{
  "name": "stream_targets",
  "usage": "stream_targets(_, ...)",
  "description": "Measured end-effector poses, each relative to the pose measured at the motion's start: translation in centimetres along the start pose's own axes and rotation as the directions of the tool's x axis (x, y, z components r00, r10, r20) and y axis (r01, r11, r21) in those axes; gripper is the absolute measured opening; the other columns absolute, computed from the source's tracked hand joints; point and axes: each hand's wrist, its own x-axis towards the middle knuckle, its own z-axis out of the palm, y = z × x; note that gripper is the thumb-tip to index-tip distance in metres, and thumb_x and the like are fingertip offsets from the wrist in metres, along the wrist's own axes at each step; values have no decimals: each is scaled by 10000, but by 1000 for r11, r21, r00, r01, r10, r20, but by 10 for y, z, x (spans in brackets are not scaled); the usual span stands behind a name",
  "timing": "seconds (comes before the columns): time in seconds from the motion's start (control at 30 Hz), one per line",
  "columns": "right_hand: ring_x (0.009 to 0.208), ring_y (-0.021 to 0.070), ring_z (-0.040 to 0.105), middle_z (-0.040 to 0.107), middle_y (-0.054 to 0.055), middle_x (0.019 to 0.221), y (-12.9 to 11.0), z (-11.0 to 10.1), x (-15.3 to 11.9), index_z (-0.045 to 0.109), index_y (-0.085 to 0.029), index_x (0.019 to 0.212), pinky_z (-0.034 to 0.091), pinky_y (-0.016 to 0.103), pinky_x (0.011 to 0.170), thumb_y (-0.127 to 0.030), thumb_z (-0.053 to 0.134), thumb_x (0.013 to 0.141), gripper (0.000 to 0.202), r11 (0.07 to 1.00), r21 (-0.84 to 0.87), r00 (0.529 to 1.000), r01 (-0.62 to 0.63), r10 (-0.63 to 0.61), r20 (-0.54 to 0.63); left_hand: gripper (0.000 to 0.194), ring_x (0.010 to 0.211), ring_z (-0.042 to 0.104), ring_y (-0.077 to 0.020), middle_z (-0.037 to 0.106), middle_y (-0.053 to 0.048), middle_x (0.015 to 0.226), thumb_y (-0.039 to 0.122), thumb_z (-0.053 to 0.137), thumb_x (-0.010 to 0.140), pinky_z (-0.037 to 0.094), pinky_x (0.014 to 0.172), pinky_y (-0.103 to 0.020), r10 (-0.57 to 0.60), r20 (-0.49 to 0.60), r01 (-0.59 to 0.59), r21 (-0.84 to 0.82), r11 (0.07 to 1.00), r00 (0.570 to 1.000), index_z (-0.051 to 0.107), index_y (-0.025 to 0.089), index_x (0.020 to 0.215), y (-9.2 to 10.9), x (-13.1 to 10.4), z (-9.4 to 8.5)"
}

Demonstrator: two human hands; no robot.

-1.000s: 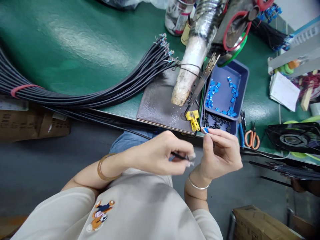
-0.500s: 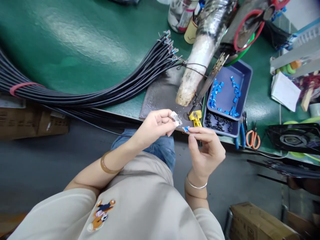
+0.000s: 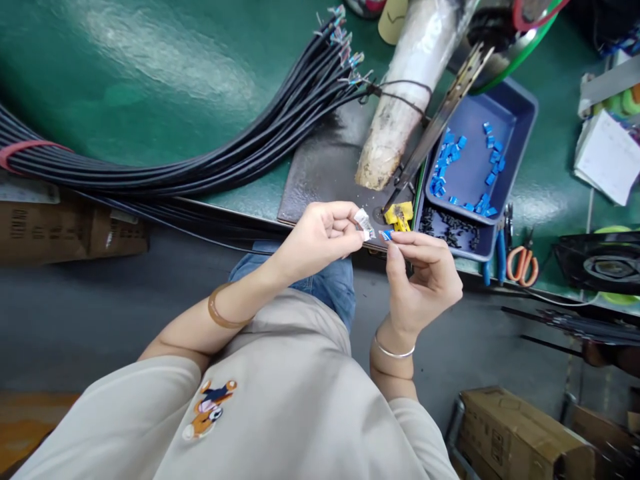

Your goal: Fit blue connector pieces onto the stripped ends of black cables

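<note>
From the right hand point(image 3: 424, 283) juts a fingertip-pinched blue connector point(image 3: 386, 235), near the curled left hand point(image 3: 320, 237), whose hold is unclear.

"ITEM NO" (printed sideways) on L-side carton point(image 3: 100, 233); marks point(image 3: 497, 445) on R-side carton point(image 3: 523, 420) too small to read.

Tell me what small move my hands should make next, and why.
Probably ease the small blue rectangular connector in the right hand towards the small whitish piece, material unclear, in the left hand: both are pinched, close together, with a narrow gap between them.
</note>
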Motion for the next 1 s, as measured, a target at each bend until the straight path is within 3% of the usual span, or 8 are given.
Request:
stream_targets(0.33,836,140,706,729,3,909,1,6,-3,653,-210,872,598,314,753,-46,691,776,193,986,27,986,164,-164,-29,63,496,355,-27,433,57,564,154,623,759,266,479,-168,45,-7,-45,47,998,999,570,131,734,0,-2,3)
stream_targets(0.5,878,164,719,721,23,950,8,10,-4,626,-219,933,607,331,731,-95,629,845,152,983,185,998,-21,31,-54,85,484,300,-16,411,65,541,159,621,780,223,463,-160,63,-18,-62,52,997,998,580,122,715,1,2,0)
stream_targets(0.6,895,167,717,722,27,952,11,10,-1,628,-212,894,603,334,751,-101,642,841,124,981,188,998,-52,54,-8,92,482,300,-15,408,62,543,174,622,792,225,461,-159,63,-12,-62,62,996,998,612,118,719,1,5,-2)
stream_targets(0.8,884,157,713,741,15,959,16,9,8,619,-214,837,588,338,795,-61,671,794,168,987,-4,986,164,-164,20,72,523,413,-33,509,31,584,158,668,725,327,496,-156,72,-43,-70,53,996,996,646,107,679,3,15,-1)
stream_targets(1.0,881,153,725,751,27,983,22,9,14,580,-214,847,593,315,786,-43,666,783,202,943,-125,951,309,-306,44,29,513,410,-27,494,40,551,95,659,693,343,496,-149,97,-82,-96,10,995,992,654,101,665,5,22,2)
